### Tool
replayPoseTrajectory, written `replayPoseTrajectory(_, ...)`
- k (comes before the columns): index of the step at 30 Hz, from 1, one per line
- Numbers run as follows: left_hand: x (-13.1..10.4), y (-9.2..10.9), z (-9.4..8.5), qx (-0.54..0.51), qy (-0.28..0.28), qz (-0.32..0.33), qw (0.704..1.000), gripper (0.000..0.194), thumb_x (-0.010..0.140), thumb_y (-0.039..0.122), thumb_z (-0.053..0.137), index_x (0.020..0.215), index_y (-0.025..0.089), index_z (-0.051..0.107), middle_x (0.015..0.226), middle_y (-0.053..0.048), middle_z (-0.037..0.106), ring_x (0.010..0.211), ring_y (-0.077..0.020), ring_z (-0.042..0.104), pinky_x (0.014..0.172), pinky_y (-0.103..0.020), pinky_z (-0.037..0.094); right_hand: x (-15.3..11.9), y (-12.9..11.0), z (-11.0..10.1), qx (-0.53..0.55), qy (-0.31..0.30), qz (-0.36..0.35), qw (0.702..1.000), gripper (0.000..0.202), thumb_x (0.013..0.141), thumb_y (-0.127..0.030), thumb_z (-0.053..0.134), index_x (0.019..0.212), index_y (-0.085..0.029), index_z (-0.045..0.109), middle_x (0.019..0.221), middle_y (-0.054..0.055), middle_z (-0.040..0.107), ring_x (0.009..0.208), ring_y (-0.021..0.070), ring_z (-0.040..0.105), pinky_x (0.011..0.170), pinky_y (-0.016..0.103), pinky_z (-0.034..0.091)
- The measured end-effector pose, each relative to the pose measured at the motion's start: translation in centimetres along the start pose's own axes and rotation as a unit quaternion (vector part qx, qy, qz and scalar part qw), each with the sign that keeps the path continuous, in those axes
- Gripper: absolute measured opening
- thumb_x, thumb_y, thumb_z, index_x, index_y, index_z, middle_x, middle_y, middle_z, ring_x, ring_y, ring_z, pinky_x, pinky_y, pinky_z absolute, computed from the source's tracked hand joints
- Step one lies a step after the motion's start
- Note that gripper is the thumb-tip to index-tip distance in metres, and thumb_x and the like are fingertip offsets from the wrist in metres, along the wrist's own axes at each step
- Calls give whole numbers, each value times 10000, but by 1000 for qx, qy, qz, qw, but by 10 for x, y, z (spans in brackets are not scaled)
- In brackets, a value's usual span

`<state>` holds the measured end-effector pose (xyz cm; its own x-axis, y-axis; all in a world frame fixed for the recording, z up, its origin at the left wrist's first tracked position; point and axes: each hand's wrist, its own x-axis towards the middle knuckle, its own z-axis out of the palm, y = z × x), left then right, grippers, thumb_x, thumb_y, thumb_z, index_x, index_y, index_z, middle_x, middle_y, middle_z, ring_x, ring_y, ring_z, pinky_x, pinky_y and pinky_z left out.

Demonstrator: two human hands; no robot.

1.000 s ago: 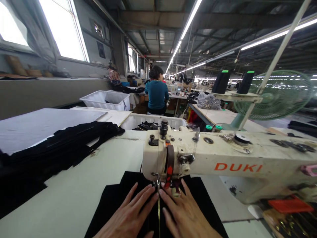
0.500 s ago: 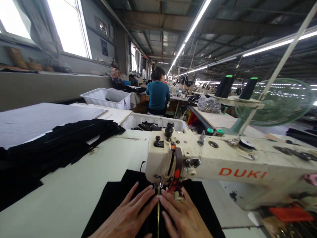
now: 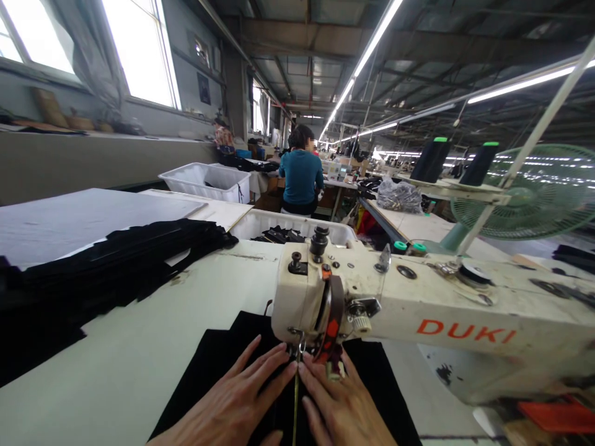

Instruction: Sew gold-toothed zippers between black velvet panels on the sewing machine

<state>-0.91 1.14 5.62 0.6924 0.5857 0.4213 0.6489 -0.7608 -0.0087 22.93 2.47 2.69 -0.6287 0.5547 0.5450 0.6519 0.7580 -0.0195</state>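
Observation:
A piece of black fabric lies flat under the head of a cream sewing machine. Down its middle runs a narrow gold strip, perhaps a zipper, leading up to the needle area. My left hand rests flat on the fabric to the left of the strip, fingers spread. To the right of it my right hand presses on the cloth, fingers stretched toward the presser foot. Both hands' fingertips are close to the needle, which is partly hidden by the machine head.
A long stack of black cut pieces lies at the left of the table. Behind the machine stands a white bin with black pieces. Thread cones and a green fan are at the right. A person in a blue top sits ahead.
The view has shifted slightly, so the background sits a little further right. Both hands stay almost in place on the fabric, which has moved little.

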Motion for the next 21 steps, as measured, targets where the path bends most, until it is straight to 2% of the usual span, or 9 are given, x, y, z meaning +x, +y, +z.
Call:
replayPoseTrajectory(5,-3,-2,0,-2,-17,-3,1000,720,804,232,675,1485,197,443,1448,-112,543,1322,-284,526,1116,-471,386,1,0,-6,16,-2,-4,1000,387,984,-215,528,1369,-203,557,1199,47,723,1066,224,700,1073,479,482)
replayPoseTrajectory(9,-7,0,7,-16,-38,-11,999,656,897,253,626,1511,224,398,1500,-102,486,1380,-276,451,1129,-502,361,6,-9,-19,35,-54,43,997,397,990,-196,525,1385,-220,544,1285,57,678,1204,226,621,1147,534,375)
replayPoseTrajectory(11,-16,13,5,-7,-54,-24,998,576,965,250,567,1512,213,391,1515,-99,467,1406,-266,412,1149,-534,309,2,-21,-28,39,-92,78,992,380,995,-218,530,1375,-208,556,1357,81,627,1291,251,549,1163,573,324)
replayPoseTrajectory(13,-30,36,-3,-6,-61,-27,998,569,997,312,550,1521,185,370,1542,-109,424,1432,-275,364,1159,-530,293,-9,-38,-39,62,-121,111,984,385,1004,-253,533,1385,-198,546,1423,91,570,1351,251,485,1182,561,288)
replayPoseTrajectory(16,-57,74,-19,-31,-51,-10,998,746,922,453,636,1529,129,348,1552,-141,398,1449,-327,314,1158,-528,293,-37,-68,-54,133,-140,130,972,479,991,-359,584,1431,-199,485,1459,75,533,1389,207,435,1219,473,236)
replayPoseTrajectory(18,-73,89,-24,-38,-35,-12,999,715,902,316,616,1529,112,340,1532,-132,434,1453,-315,308,1165,-525,274,-55,-84,-58,165,-143,112,969,647,928,-452,666,1466,-182,428,1465,90,524,1400,211,420,1231,467,187)
replayPoseTrajectory(21,-87,88,-22,-57,-26,-33,997,668,875,66,457,1527,171,356,1514,-67,473,1444,-235,338,1152,-456,322,-68,-94,-58,164,-130,97,973,759,846,-475,753,1458,-167,427,1427,120,552,1378,247,447,1226,510,171)
